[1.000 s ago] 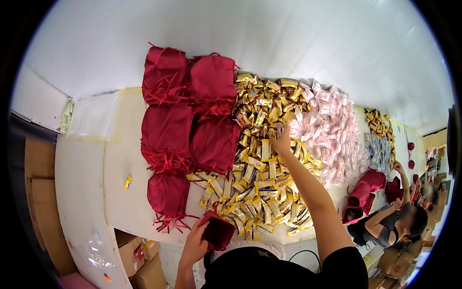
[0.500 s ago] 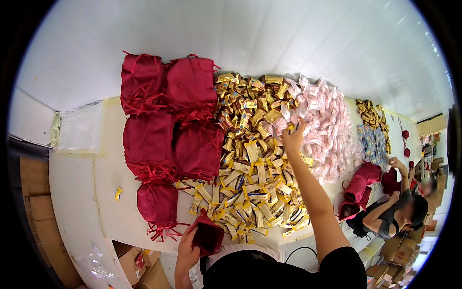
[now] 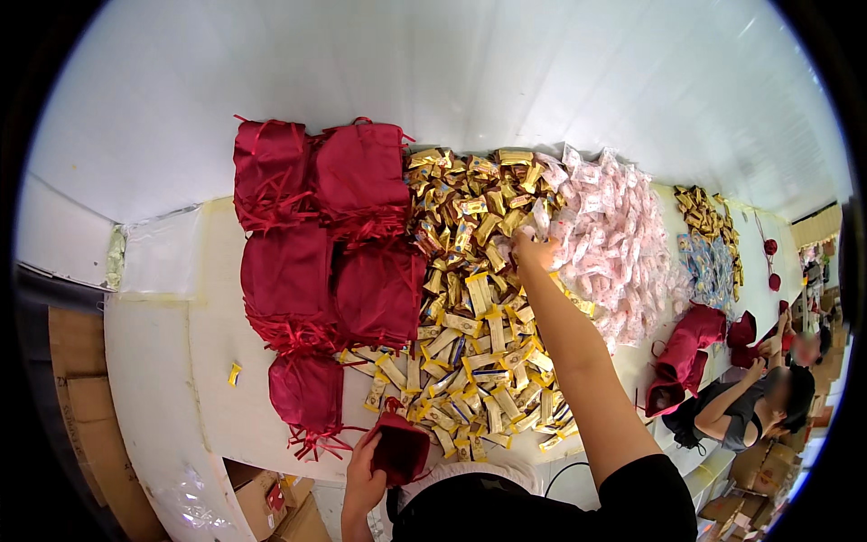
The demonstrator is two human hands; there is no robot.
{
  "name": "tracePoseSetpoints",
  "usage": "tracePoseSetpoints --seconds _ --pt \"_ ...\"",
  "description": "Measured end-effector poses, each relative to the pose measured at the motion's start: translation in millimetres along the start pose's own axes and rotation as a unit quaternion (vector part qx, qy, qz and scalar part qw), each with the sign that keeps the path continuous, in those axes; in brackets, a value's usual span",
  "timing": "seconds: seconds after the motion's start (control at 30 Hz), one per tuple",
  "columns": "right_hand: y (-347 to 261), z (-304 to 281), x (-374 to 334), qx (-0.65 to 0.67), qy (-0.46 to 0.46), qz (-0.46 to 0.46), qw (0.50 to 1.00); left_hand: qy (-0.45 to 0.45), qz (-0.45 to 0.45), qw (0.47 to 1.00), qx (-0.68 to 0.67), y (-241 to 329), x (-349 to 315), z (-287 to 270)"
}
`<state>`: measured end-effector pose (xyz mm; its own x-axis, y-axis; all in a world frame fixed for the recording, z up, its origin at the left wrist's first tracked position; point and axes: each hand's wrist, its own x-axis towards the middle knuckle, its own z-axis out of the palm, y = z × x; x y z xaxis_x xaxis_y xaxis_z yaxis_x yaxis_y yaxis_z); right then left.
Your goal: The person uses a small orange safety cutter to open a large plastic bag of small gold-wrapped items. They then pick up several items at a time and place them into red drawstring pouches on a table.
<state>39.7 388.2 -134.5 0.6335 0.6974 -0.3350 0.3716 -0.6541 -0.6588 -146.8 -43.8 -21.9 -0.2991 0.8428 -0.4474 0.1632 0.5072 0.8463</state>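
Note:
Low at the front edge, my left hand (image 3: 366,474) is closed on the side of a dark red drawstring pouch (image 3: 403,452), its mouth held open toward me. My right hand (image 3: 535,253) reaches far over the table, its fingers bent down where the gold-wrapped sweets (image 3: 465,212) meet the pink-and-white packets (image 3: 610,244). What its fingers close on is hidden. Under my right forearm spread cream-and-yellow wrapped bars (image 3: 492,379). Stacks of flat dark red pouches (image 3: 287,275) with ribbon ties lie to the left of the sweets.
One yellow wrapper (image 3: 235,373) lies alone on the left of the white table (image 3: 163,361). Cardboard boxes (image 3: 262,501) sit beneath it. At the right, a co-worker (image 3: 750,402) handles red pouches beside blue packets (image 3: 707,271) and gold sweets (image 3: 709,217). A pale wall rises behind.
My right hand has moved slightly left and down onto the edge of the gold sweets; a small gold-and-dark item showed at its fingers before. My left hand still holds the pouch. The view has shifted slightly.

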Motion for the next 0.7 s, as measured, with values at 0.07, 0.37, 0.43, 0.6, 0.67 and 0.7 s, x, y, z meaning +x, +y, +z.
tracePoseSetpoints --seconds 0.07,0.37,0.43,0.6,0.67,0.7 --pt "5 -1 2 0.075 0.005 0.002 0.997 0.010 0.007 1.000 0.018 2 -3 -2" --pt "22 -23 15 0.185 -0.099 0.003 0.978 0.009 0.045 0.998 0.040 27 -10 -13" --pt "30 -17 23 0.220 -0.121 0.019 0.968 0.002 0.037 0.999 0.012 14 -14 -12" --pt "10 3 15 0.187 -0.018 0.018 0.982 0.003 0.036 0.998 0.057 7 -22 -16" --pt "-1 4 5 0.237 -0.024 0.077 0.968 0.013 0.017 0.998 0.054 8 -22 -16" --pt "0 0 2 0.247 -0.022 0.110 0.963 0.010 0.001 0.999 0.038 13 -26 -15"
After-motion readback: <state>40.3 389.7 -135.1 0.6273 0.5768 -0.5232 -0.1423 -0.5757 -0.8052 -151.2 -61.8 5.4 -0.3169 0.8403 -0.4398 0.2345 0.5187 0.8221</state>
